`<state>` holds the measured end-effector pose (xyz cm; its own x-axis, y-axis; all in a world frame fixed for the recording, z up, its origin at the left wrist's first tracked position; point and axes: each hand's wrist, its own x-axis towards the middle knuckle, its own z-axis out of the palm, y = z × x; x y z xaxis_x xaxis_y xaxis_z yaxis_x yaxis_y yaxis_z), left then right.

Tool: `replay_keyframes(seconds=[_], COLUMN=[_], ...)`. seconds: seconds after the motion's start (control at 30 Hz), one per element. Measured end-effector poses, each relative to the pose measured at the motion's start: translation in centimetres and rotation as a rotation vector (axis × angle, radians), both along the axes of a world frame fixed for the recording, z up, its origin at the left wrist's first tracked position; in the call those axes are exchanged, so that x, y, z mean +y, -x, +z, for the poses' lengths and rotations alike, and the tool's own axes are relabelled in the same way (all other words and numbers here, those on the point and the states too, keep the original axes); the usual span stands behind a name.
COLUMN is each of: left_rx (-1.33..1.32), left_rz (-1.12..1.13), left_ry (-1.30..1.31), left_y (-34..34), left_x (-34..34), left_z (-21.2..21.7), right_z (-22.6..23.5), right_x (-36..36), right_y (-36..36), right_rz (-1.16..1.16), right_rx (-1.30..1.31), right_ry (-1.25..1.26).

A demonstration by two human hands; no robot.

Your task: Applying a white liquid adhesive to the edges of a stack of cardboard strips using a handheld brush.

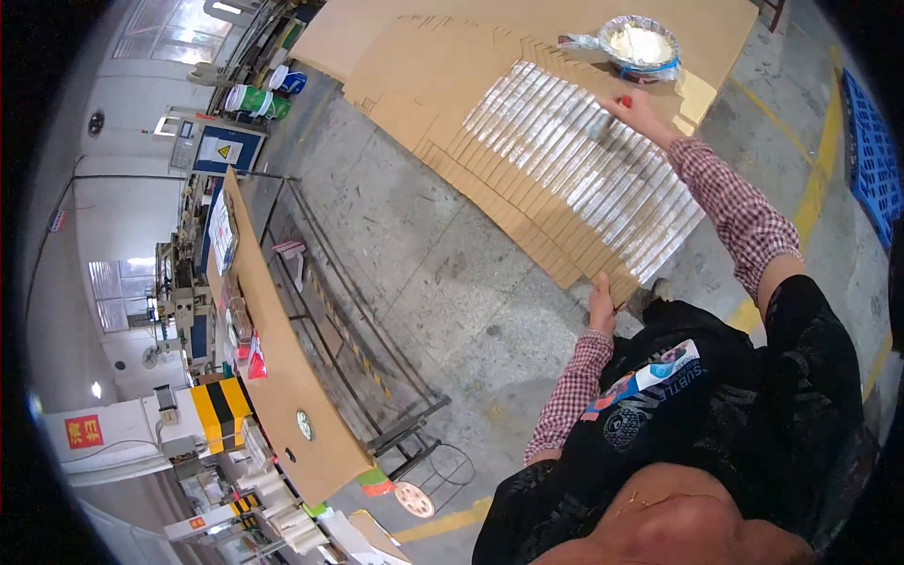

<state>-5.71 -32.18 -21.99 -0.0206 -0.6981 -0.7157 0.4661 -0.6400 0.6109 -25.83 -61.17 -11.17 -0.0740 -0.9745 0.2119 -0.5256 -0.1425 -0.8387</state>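
Cardboard stack (527,179): flat tan sheets fanned like steps, upper centre, their overlapped edges glossy with wet glue.
Glue bowl (639,43): round, shiny, top right.
Right hand (636,111): your fingers are closed on a red-handled brush, mid-stroke by my reading; next, even strokes.
Left hand (602,303): fingers press the stack's near edge.

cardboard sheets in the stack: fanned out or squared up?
Fanned out: the brown cardboard sheets overlap in a staggered row, each showing a glossy wet strip; left hand holds the near end.
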Motion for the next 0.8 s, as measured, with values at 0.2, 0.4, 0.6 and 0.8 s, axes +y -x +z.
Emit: replay_keyframes(seconds=[0.2,0.4,0.6,0.8], left_rx=[-0.122,-0.115,-0.083,-0.062], left_rz=[-0.067,-0.087,-0.065,-0.051], left_ry=[-0.048,-0.057,-0.048,-0.011], left_y=[-0.2,0.4,0.1,0.1], left_x=[0.1,0.1,0.0,0.0], left_z=[1.5,1.4,1.4,1.1], right_z=[2.9,1.6,2.3,2.4], right_x=[3.2,4.4,10.3,9.4], right_y=[3.0,5.0,7.1,5.8], right_rz=[-0.003,0.061,-0.078,-0.080], right_rx=[0.305,0.040,-0.061,-0.198], right_ry=[-0.154,-0.067,-0.268,-0.105])
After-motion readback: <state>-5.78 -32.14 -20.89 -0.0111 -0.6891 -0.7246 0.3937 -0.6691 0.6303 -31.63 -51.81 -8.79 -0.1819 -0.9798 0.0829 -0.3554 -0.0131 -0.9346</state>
